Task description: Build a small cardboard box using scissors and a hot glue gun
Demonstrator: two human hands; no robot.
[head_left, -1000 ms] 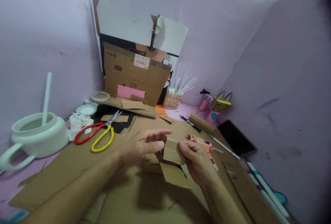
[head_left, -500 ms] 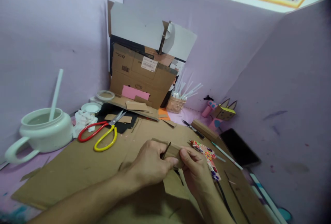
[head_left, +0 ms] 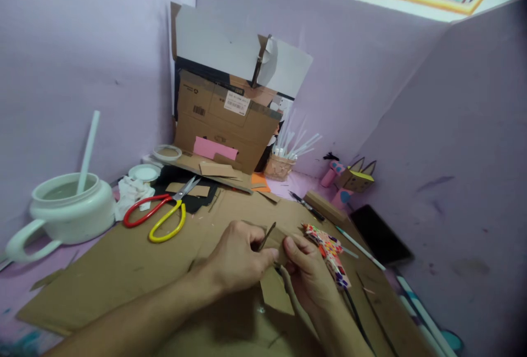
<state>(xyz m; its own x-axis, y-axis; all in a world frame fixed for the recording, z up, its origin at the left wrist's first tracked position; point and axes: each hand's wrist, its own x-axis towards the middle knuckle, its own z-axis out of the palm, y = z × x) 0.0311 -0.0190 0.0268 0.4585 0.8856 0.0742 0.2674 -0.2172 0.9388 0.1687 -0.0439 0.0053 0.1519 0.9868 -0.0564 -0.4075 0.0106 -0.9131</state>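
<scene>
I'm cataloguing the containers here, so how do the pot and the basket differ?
The pot is pale and smooth; the basket is tan and looks woven. The pot shows a handle; the basket shows none. One stick leans in the pot, while many pale sticks fan out of the basket. Both are open-topped.

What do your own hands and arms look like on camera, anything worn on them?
The left hand and right hand are bare, with no gloves or watch showing. No sleeve covers the visible left forearm or right forearm. Some fingers are hidden.
</scene>
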